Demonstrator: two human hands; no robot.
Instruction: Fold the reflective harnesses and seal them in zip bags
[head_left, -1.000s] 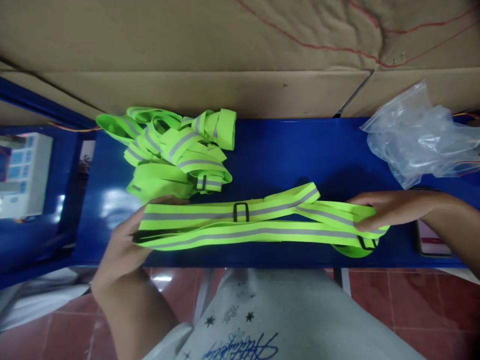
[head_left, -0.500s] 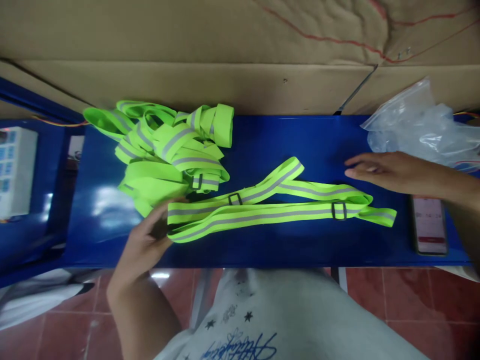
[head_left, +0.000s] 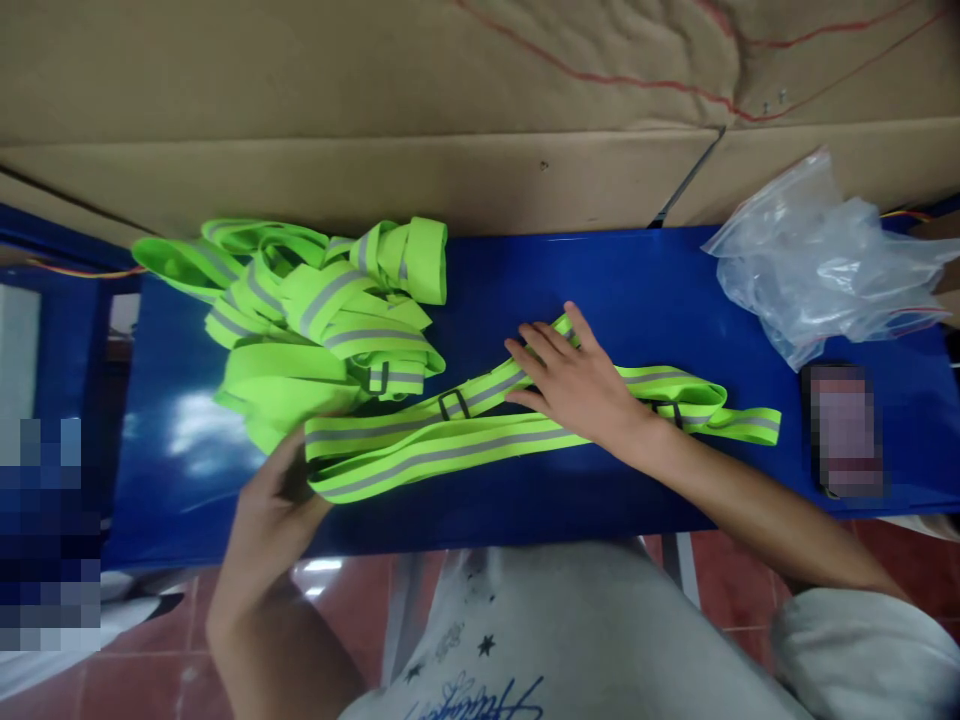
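Note:
A neon-green reflective strap [head_left: 450, 445] with grey stripes and black buckles lies stretched along the blue table [head_left: 637, 290]. My left hand [head_left: 274, 505] grips its folded left end, fingers closed on the band. My right hand [head_left: 574, 380] lies flat on the strap's middle, fingers spread and pointing left, just right of a black buckle [head_left: 450, 404]. The strap's right end [head_left: 750, 425] lies loose on the table.
A tangled heap of similar green straps [head_left: 322, 310] sits at the back left. Crumpled clear plastic bags [head_left: 817, 260] lie at the back right, with a phone [head_left: 844, 430] in front of them. A cardboard wall [head_left: 450, 120] runs behind the table.
My right hand let go of the strap's right end, lifted toward the bags, then came left and now rests flat on the strap's middle. My left hand has drawn the strap slightly rightward.

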